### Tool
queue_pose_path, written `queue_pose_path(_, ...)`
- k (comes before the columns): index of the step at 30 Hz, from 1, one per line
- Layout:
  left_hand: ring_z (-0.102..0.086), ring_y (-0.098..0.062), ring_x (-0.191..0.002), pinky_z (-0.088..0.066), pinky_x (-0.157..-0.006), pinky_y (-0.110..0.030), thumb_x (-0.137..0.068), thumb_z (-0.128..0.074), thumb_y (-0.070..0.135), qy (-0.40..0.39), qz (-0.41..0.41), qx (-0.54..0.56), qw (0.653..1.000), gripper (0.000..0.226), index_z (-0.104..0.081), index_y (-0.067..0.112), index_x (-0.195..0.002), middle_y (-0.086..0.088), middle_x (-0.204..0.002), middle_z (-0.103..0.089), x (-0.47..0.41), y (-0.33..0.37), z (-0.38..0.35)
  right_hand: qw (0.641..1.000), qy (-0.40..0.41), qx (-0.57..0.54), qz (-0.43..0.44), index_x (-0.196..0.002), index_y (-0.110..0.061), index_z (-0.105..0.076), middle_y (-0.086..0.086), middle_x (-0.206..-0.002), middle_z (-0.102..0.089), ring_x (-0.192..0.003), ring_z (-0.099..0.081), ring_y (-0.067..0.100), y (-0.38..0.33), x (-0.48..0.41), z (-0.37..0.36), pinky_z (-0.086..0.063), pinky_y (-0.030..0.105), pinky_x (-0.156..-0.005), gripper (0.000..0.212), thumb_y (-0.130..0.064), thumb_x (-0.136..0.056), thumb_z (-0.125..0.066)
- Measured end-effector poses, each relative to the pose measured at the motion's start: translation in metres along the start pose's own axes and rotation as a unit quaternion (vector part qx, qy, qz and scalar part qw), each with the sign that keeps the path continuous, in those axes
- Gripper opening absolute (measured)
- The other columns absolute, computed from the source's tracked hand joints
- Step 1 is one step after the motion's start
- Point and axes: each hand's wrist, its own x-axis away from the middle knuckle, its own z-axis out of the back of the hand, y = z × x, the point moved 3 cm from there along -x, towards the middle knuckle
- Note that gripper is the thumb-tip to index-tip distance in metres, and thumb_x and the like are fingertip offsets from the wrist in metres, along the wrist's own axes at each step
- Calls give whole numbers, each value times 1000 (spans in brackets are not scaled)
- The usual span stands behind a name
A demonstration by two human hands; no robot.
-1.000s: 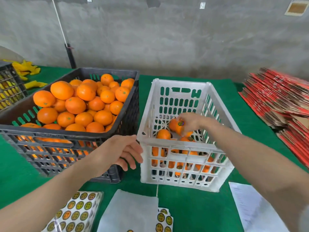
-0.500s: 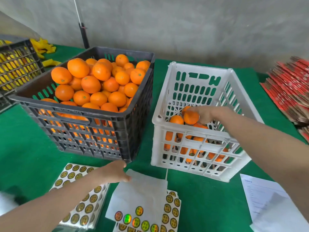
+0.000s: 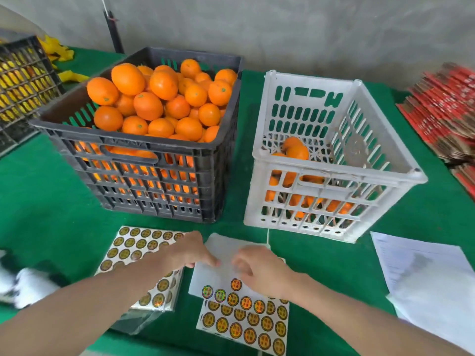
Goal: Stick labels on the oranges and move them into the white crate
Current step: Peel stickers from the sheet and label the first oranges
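From the head view, which is the only one, both hands are down at the near edge of the green table cover [image 3: 334, 265], over a mostly peeled label sheet [image 3: 218, 276]. The left hand [image 3: 189, 253] rests its loosely bent fingertips on the sheet's left edge, apparently pinning it flat and gripping nothing. The right hand [image 3: 259, 268] hovers over the sheet's upper right with its fingers curled inward, but it is blurred and I cannot tell whether they pinch a label. Only a few labels [image 3: 236, 284] remain on that sheet. A full sheet [image 3: 244, 327] lies under it and a stack of sheets [image 3: 138, 244] sits to the left. Neither hand holds fruit. The black crate [image 3: 144, 143] is heaped with unlabelled oranges [image 3: 147, 105]. The white crate [image 3: 334, 173] beside it holds only a low layer of oranges [image 3: 297, 152] at its left side. I judge the job barely begun, with nearly the whole heap left.
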Motion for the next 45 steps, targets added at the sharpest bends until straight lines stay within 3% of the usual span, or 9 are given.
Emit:
queue_pose_path(3, -67, -29, -89, -56, -83, -39, -70, -80, 0, -50, 44, 209, 976, 44, -57, -10, -106, -22, -103, -69, 11, -3, -8, 997, 53, -38, -36, -111, -10, -60, 1, -102, -56, -86, -57, 14, 11, 3, -25, -44, 21, -80, 20, -16, -93, -52)
queue_pose_path(5, -68, -33, -91, -54, -83, -46, -80, -69, -1, -117, 37, 312, 942, 30, -61, -6, -108, -21, -101, -70, 20, 0, -15, 994, 93, -45, -45, -109, -12, -59, -5, -97, -48, -81, -49, 9, 13, 4, -33, -38, 17, -76, 19, -18, -92, -54)
queue_pose_path(12, -64, -35, -87, -50, -83, -44, -89, -45, 9, -180, 13, 438, 881, 28, -60, -3, -109, -24, -98, -68, 28, 4, -19, 969, 230, -54, -65, -111, -14, -66, -2, -108, -57, -92, -57, 12, 9, 17, -35, -40, 16, -83, 24, -26, -91, -59)
queue_pose_path(16, -66, -34, -77, -50, -73, -40, -93, -40, 16, -188, 11, 456, 870, 34, -60, -4, -111, -24, -91, -69, 26, 2, -15, 947, 315, -54, -26, -79, -10, -74, 1, -79, -65, -66, -63, 13, -6, 24, -24, -50, 18, -64, 10, -7, -72, -79)
queue_pose_path(20, -69, -32, -69, -51, -69, -38, -92, -41, 18, -200, 9, 456, 867, 33, -62, -4, -104, -24, -86, -69, 25, 0, -13, 940, 336, -66, -8, -64, -11, -65, -2, -68, -61, -59, -53, 5, -12, 22, -19, -35, 6, -60, 20, 4, -65, -79)
queue_pose_path(26, -71, -31, -72, -53, -65, -35, -91, -41, 19, -196, -1, 442, 875, 34, -62, 0, -110, -22, -92, -71, 25, 2, -4, 934, 340, -109, -25, -82, -8, -68, -7, -85, -56, -73, -51, 3, -10, 17, -22, -43, 11, -69, 4, -4, -80, -69)
queue_pose_path(32, -64, -35, -80, -51, -74, -38, -87, -45, 17, -176, 15, 432, 885, 35, -60, -1, -112, -24, -92, -68, 16, -2, -6, 927, 363, -94, 17, -69, -6, -68, 2, -70, -61, -60, -56, 12, -15, 16, -14, -49, 23, -56, 13, 6, -73, -71)
queue_pose_path(39, -66, -33, -71, -54, -68, -37, -87, -46, 15, -164, 24, 419, 893, 27, -60, -1, -104, -23, -83, -68, 7, -3, -4, 933, 350, -1, 87, -61, -3, -62, 3, -63, -57, -52, -50, 14, -17, 17, -10, -42, 19, -49, 20, 11, -68, -73)
queue_pose_path(45, -70, -33, -84, -57, -77, -41, -76, -61, 9, -193, -40, 302, 933, 29, -62, 1, -104, -19, -95, -72, 8, -5, 11, 925, 336, -177, 11, -73, -3, -63, 0, -72, -59, -68, -54, 10, -15, 14, 20, -47, 19, -60, 13, 6, -83, -64)
